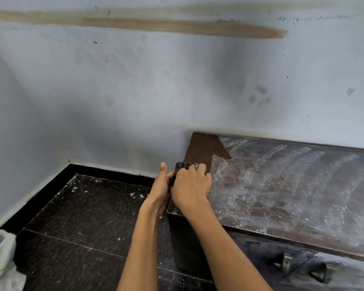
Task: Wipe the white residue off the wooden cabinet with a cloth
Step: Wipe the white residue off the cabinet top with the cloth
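The dark wooden cabinet (292, 185) stands against the wall at the right, its top smeared with white residue (250, 196). A clean brown patch (204, 150) shows at its far left corner. My right hand (190, 185) presses a dark checked cloth (184, 165) on the top's left edge. Beside that edge my left hand (162, 185) is cupped just off the cabinet, fingers touching the cloth from the left. Most of the cloth is hidden under my right hand.
The dark speckled floor (88, 217) left of the cabinet carries scattered white crumbs. A white bag or bin (2, 263) stands at the bottom left. A metal handle (287, 262) sits on the dusty cabinet front. Stained pale walls meet in a corner at the left.
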A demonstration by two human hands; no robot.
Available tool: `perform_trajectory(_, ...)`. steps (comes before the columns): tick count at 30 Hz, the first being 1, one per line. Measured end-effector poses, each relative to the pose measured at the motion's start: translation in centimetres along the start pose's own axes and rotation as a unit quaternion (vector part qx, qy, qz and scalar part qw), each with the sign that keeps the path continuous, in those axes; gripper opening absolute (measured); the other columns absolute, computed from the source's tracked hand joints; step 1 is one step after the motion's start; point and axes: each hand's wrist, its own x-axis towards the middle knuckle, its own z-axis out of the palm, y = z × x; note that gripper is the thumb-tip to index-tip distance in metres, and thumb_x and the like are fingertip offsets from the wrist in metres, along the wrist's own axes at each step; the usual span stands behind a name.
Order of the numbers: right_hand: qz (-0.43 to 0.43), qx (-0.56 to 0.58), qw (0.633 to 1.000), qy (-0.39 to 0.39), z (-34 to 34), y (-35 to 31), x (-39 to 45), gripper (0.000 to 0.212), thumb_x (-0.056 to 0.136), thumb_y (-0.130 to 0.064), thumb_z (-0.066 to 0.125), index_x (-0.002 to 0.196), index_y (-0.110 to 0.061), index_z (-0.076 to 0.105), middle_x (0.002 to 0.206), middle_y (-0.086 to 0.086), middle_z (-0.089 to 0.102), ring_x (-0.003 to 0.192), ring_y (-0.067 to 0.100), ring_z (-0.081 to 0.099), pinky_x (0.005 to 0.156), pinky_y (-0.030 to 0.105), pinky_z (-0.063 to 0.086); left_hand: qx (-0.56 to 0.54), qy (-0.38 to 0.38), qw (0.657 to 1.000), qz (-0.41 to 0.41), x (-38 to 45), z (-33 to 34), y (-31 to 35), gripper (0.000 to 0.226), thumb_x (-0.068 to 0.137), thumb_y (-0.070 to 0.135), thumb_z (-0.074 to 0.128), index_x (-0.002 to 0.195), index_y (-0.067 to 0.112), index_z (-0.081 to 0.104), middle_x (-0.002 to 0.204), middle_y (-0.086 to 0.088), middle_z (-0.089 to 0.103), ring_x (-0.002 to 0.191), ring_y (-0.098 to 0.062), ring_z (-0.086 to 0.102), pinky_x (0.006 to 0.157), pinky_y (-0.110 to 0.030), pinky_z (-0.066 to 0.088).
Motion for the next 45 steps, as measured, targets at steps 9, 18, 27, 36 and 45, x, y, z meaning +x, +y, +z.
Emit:
perform_trajectory(9, -0.008, -0.019, 1.0, -0.021, -0.7, 0.2, 1.8, 0.031, 0.092, -0.029, 0.05, 0.119, -0.015, 0.055, 0.131, 0.012, 0.049, 0.124, 0.032, 0.032, 0.096, 0.039, 0.034, 0.021, 0.025, 0.999, 0.011, -1.1, 0.6, -0.5, 0.069, 0.101, 0.046, 0.008, 0.125, 0.003, 0.056, 0.093, -0.005, 0.067, 0.083, -0.008, 0.063, 0.055, -0.013, 0.052)
perform_trajectory(18, -0.008, 0.0, 1.0, -0.008, -0.3, 0.0, -1.6, 0.031, 0.095, -0.029, 0.044, 0.12, -0.015, 0.056, 0.132, 0.011, 0.048, 0.125, 0.032, 0.03, 0.095, 0.039, 0.033, -0.032, 0.053, 0.998, -0.022, -2.2, 0.4, 0.1, 0.078, 0.097, 0.056, 0.006, 0.116, 0.005, 0.061, 0.1, -0.01, 0.068, 0.097, -0.02, 0.063, 0.081, -0.031, 0.049)
perform_trajectory(27, -0.017, -0.056, 0.998, -0.011, -0.5, -0.6, -1.8, 0.033, 0.096, -0.026, 0.04, 0.122, -0.013, 0.054, 0.133, 0.014, 0.048, 0.124, 0.033, 0.032, 0.094, 0.039, 0.034, -0.055, 0.065, 0.996, -0.03, -3.5, 0.3, 0.4, 0.082, 0.095, 0.06, 0.008, 0.132, 0.0, 0.05, 0.127, -0.019, 0.058, 0.119, -0.028, 0.054, 0.1, -0.039, 0.043)
perform_trajectory(36, -0.026, -0.025, 0.999, -0.011, 0.1, -1.1, -5.1, 0.039, 0.097, -0.027, 0.038, 0.131, -0.01, 0.048, 0.139, 0.014, 0.042, 0.127, 0.032, 0.028, 0.093, 0.039, 0.033, -0.084, 0.043, 0.994, -0.055, -3.2, 0.2, 0.8, 0.084, 0.093, 0.064, 0.01, 0.13, -0.001, 0.05, 0.122, -0.02, 0.061, 0.116, -0.031, 0.056, 0.1, -0.042, 0.043)
perform_trajectory(45, -0.018, -0.038, 0.999, -0.009, 0.0, -1.2, -4.9, 0.041, 0.098, -0.027, 0.036, 0.134, -0.01, 0.045, 0.141, 0.013, 0.041, 0.129, 0.032, 0.026, 0.094, 0.039, 0.031, -0.112, 0.04, 0.991, -0.058, -3.6, -0.1, 0.8, 0.083, 0.093, 0.063, 0.013, 0.132, -0.002, 0.047, 0.127, -0.018, 0.058, 0.115, -0.027, 0.056, 0.1, -0.04, 0.043)
